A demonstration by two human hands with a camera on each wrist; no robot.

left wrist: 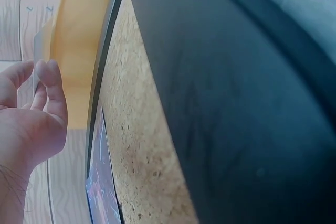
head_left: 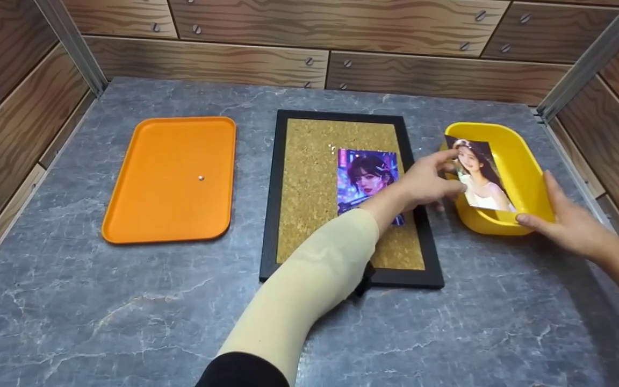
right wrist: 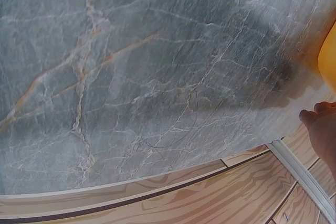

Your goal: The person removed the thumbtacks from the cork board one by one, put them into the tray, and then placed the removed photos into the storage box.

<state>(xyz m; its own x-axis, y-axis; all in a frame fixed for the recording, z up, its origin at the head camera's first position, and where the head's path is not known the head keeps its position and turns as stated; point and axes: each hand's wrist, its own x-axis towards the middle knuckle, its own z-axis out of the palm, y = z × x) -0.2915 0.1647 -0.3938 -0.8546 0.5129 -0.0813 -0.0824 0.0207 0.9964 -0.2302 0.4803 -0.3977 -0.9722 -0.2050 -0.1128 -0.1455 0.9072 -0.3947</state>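
My left hand (head_left: 430,180) reaches across the corkboard (head_left: 309,215) and pinches a photo (head_left: 479,174) of a long-haired person in white. The photo is tilted over the near left part of a yellow basin (head_left: 513,156); in the left wrist view its thin edge (left wrist: 38,51) shows between the fingers. My right hand (head_left: 575,223) grips the basin's right side, thumb at the near rim; only part of that hand (right wrist: 323,129) appears in the right wrist view. A purple-blue picture card (head_left: 366,174) lies on the cork, partly covered by my left forearm.
An orange tray (head_left: 175,209) lies to the left, with a tiny shiny piece (head_left: 201,178) on it. Some tiny pale bits (head_left: 332,148) are by the card's upper left corner. Wood-patterned walls (head_left: 245,59) bound the grey marbled table (head_left: 153,306) at the back and sides.
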